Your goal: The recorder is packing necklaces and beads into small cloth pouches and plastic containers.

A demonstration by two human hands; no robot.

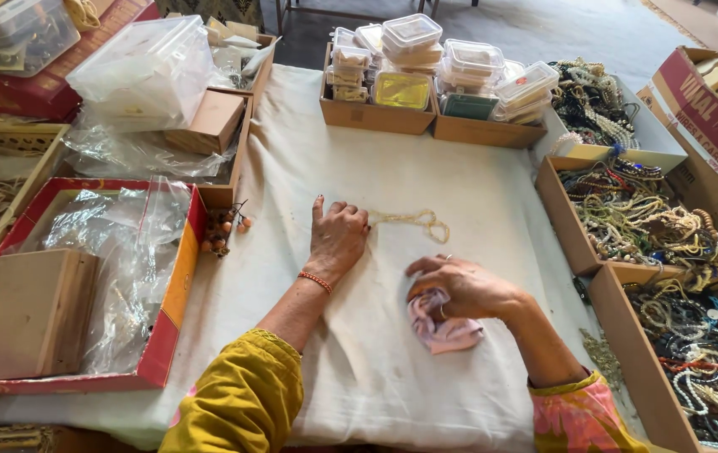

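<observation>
At the left edge of the worktop a shallow red cardboard tray [176,289] is sitting, holding crinkled clear plastic wrap [124,252] and a plain brown cardboard box [33,312]. Just beside its upper right corner a small cluster of orange beads [223,233] is lying on the white cloth [359,369] that is covering the worktop. The left hand [338,237] is resting palm down near the middle of the cloth, fingers spread flat and gripping nothing, its fingertips touching the end of a thin pale beaded necklace [413,221] that is lying looped on the cloth. To its right the right hand [459,287] is curling closed around a crumpled pink cloth [443,329], pressing it onto the worktop. Along the far edge two brown cardboard boxes [375,116] are carrying stacks of clear lidded plastic containers [443,63]. Down the right edge open brown cardboard trays [573,243] are brimming with tangled strands of pearly, gold and dark beads [644,220], and a red printed carton [715,126] is standing at the far right.
</observation>
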